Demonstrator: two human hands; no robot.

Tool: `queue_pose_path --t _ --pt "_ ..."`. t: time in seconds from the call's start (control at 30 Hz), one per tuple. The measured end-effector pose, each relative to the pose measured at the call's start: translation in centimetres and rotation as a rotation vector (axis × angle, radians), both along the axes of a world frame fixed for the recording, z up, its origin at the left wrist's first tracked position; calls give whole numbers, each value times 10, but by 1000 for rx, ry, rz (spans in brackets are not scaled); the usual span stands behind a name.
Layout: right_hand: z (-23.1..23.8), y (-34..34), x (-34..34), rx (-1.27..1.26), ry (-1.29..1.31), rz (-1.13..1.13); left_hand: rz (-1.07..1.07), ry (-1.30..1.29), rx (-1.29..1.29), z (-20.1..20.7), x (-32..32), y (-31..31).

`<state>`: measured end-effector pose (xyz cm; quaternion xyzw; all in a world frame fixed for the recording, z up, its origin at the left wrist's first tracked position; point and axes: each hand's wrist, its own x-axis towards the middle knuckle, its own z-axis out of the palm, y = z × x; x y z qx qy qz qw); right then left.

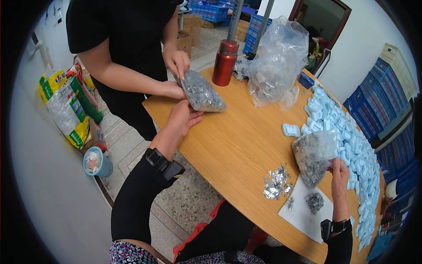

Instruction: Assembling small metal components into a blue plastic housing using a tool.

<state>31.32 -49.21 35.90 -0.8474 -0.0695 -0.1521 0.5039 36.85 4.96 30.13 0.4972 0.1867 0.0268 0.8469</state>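
My right hand point(339, 174) is closed on the edge of a clear plastic bag point(309, 160) filled with small grey metal pieces. The bag hangs tilted above a white sheet point(293, 212), which bears a dark heap of small pieces point(314, 203). Beside the sheet lies a scatter of shiny silver pieces point(277, 182). My left hand point(186, 117) is stretched out at the table's left edge, fingers extended along the near side of a second bag of grey pieces point(202, 93). A co-worker's two hands point(177, 70) hold that bag at its left end.
A large pile of light blue plastic parts point(351, 149) covers the table's right side. Farther back stand a red flask point(225, 63) and a big clear plastic bag point(277, 66). A blue bin point(103, 166) stands on the floor at left. Blue crates point(373, 97) line the right wall.
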Motion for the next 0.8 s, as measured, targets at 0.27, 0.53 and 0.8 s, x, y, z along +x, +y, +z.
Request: queue_pose_path --t 0.27,0.53,0.8 --pt "1 -1 0 -50 1 22 62 5 207 -5 -13 -9" --pt "1 1 1 -15 7 15 -19 -72 60 -24 -10 11" --pt "1 2 0 -50 13 17 -34 -41 29 -27 -11 19"
